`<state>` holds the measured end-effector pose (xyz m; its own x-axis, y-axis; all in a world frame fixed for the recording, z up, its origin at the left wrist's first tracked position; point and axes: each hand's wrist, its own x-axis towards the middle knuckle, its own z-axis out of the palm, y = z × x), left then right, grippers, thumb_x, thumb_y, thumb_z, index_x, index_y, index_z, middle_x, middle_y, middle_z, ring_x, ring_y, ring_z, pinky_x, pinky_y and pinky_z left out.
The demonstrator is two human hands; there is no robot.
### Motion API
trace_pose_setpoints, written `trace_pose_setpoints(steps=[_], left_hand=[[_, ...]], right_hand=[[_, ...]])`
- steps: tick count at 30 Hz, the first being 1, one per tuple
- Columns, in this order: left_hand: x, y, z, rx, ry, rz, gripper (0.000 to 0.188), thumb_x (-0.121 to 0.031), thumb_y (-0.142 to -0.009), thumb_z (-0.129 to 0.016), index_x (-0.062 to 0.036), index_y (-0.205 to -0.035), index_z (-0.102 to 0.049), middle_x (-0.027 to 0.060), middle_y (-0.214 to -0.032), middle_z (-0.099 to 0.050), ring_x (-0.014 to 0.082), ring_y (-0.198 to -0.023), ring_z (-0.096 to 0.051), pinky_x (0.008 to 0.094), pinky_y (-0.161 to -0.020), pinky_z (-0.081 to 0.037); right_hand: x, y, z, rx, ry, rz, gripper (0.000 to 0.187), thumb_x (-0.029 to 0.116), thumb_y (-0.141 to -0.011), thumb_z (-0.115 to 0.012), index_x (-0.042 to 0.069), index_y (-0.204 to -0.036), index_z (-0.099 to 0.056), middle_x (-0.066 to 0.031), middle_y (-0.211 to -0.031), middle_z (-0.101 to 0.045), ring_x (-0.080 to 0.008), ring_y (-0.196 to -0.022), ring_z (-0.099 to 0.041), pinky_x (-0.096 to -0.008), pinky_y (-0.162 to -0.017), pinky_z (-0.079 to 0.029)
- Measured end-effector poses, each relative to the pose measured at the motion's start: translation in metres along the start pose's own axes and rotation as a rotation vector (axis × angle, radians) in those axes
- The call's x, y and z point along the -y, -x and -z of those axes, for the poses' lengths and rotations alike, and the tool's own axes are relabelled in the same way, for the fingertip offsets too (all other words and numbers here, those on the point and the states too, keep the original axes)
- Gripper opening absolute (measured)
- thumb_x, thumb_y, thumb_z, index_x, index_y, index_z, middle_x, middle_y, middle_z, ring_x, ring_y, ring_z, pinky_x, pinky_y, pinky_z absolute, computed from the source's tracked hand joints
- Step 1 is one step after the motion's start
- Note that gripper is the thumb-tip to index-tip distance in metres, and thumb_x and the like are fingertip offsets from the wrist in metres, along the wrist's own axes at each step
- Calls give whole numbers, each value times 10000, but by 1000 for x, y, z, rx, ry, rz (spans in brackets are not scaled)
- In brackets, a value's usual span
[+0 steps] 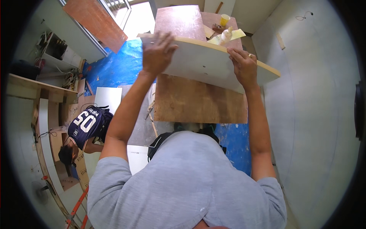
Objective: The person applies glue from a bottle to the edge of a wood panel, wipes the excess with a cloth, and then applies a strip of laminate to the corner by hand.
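fingers of the right hand [245,68] were bent over the top edge of a pale grey-white board [190,61], gripping it toward its right end; a ring [250,55] showed on that hand. fingers of the left hand [157,56] were loosely straight and a little apart, laid across the same edge near its left end, and i could not tell whether they were clamped on it or only resting there. the board stood on its long side, tilted, above a brown plywood sheet [202,101] in front of the person, its light yellow edge strip uppermost and sloping down to the right in view. two small dark marks sat on its near face.

beyond the board lay a pinkish plywood panel [179,23]. to the right of that panel were a white bottle [226,35], a yellow cup [225,19] and a yellowish sheet [238,34], the bottle just behind the board's edge. blue sheeting [118,66] covered part of the floor. well off to the left, another person [89,124] in a dark sleeveless jersey was bent over, near pale panels. a reddish-brown board [95,23] leaned at upper left, and orange ladder rails [79,206] showed at lower left.
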<state>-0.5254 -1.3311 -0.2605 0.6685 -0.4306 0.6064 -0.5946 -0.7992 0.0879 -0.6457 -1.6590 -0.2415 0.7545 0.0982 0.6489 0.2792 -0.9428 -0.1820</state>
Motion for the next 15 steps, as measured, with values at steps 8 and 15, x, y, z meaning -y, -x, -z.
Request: trace_pose_setpoints(steps=[8,15], left_hand=[[31,-62,22,225,263,-99,268,-326,-960,-720,-124,-1118,-797,55,-1207,-762,305,-1264,-623,470,-1116,-419],[28,-107,4,690,531,208,183,-151,-890,-740,-3,-995,-763,131,-1031,-743,271,-1014,-695,361,-849,-543]], right_hand=[[-1,9,-4,-40,-49,-21,288,87,-900,-751,170,-1173,-787,-20,-1148,-782,-216,-1033,-720,-393,-912,-458],[2,13,-1,-37,-53,-26,296,91,-904,-754,177,-1186,-783,-16,-1171,-778,-214,-1045,-721,-383,-927,-462]])
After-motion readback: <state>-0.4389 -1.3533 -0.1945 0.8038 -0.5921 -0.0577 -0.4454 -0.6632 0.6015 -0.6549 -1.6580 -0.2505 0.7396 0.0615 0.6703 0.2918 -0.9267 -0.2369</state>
